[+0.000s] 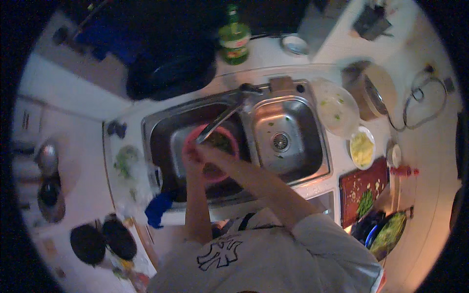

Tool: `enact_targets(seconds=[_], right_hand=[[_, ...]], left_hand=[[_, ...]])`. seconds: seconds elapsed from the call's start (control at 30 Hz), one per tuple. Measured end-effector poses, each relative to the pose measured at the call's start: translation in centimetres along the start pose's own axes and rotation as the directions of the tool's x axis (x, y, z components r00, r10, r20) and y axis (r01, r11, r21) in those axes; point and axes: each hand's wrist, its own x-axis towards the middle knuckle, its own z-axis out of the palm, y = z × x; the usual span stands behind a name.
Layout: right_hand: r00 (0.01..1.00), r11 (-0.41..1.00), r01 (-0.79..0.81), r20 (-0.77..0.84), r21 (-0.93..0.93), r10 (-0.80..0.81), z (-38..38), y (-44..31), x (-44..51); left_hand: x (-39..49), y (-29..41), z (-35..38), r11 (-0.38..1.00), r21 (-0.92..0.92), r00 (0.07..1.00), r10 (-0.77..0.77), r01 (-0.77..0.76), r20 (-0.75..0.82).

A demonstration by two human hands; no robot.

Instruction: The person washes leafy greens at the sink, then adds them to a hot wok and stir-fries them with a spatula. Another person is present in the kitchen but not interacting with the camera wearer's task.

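A pink bowl or colander (234, 145) stands in the left basin of a steel double sink (176, 141), with dark green leafy matter (219, 142) in it. Both my hands are close together over its left part, under the end of the faucet (221, 122). My left hand (194, 155) and my right hand (209, 152) overlap and are blurred. Whether either holds something, I cannot make out. Green scraps lie in the right basin (293, 128) around the drain.
Right of the sink are a whitish bowl (338, 108) with green bits, a dish of yellow food (362, 150) and a red cutting board (348, 205) with chopped greens. A green bottle (234, 44) stands behind. A blue cloth (159, 210) lies at the sink's front left.
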Motion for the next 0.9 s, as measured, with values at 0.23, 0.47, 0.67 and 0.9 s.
enact_targets(seconds=[0.23,0.47,0.67,0.9], right_hand=[[0.637,0.782,0.205,-0.526,-0.589,-0.563,2.8,-2.0,0.4],[0.842,0.311,0.197,-0.002,-0.930,-0.539,-1.8,-7.6,-8.4],[0.744,-0.402,0.163,0.379,-0.901,-0.550,5.5,-3.6,-8.3],[0.706,-0.713,-0.165,0.423,-0.682,-0.568,-0.6,-14.3,-17.0]], left_hand=[[0.4,0.0,-1.4,0.980,0.170,0.995,-0.100,0.099,-0.001],[1.1,1.0,0.6,0.930,0.362,0.993,-0.098,0.066,0.071],[0.8,-2.0,-4.0,0.815,0.579,0.999,-0.005,-0.027,0.053],[3.0,-5.2,-6.5,0.362,0.851,0.922,0.221,-0.381,0.319]])
